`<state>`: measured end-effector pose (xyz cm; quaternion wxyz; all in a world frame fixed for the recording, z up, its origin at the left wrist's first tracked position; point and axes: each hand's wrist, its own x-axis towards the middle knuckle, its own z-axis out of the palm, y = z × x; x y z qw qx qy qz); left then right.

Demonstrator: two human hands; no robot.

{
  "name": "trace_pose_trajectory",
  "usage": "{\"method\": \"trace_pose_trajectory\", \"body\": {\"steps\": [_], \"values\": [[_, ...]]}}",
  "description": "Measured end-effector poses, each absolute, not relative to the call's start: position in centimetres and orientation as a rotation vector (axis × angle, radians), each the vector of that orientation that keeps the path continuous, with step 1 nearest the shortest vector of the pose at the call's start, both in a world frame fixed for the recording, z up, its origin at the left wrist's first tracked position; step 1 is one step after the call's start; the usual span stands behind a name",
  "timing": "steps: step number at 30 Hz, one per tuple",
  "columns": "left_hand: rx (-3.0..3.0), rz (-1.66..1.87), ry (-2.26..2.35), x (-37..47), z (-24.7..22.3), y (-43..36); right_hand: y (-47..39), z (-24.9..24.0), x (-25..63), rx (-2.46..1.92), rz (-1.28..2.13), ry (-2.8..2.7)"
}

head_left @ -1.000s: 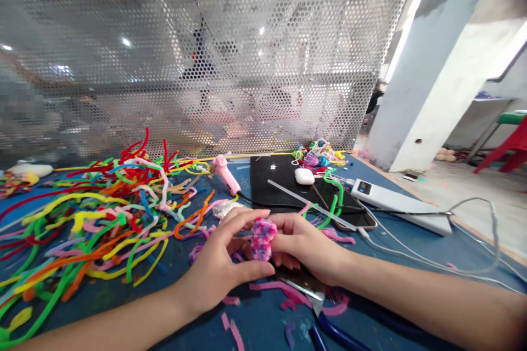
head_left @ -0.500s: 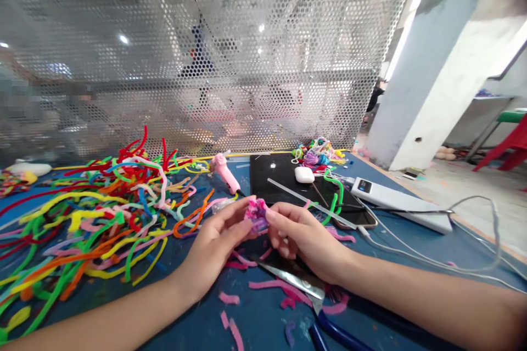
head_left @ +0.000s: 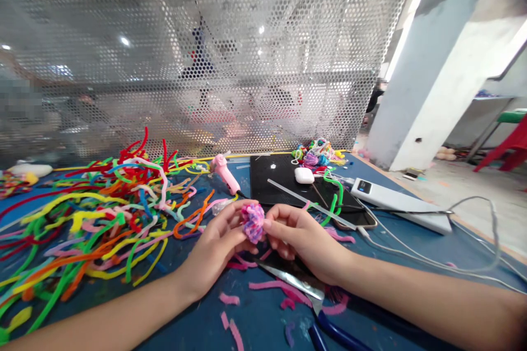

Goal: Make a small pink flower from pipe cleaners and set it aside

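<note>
Turned since half a second ago: fuzzy ball (head_left: 252, 222), now face-on, pinched between left hand (head_left: 214, 252) and right hand (head_left: 300, 241) fingertips above scissors (head_left: 296, 281).

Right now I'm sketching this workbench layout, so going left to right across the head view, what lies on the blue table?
Heap of coloured pipe cleaners → pink glue gun → fuzzy pink-and-purple ball held between both hands → small white earbud case → long white power bank.
</note>
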<state>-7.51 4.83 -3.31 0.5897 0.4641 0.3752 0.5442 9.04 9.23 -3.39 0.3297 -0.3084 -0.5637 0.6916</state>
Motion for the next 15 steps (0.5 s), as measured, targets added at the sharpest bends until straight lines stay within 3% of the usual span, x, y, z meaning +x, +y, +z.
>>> {"method": "trace_pose_trajectory", "body": {"steps": [15], "values": [[0.910,1.331,0.921,-7.45,-3.54,5.53,9.01,-3.33,9.00,-0.825,1.789,-1.522]]}}
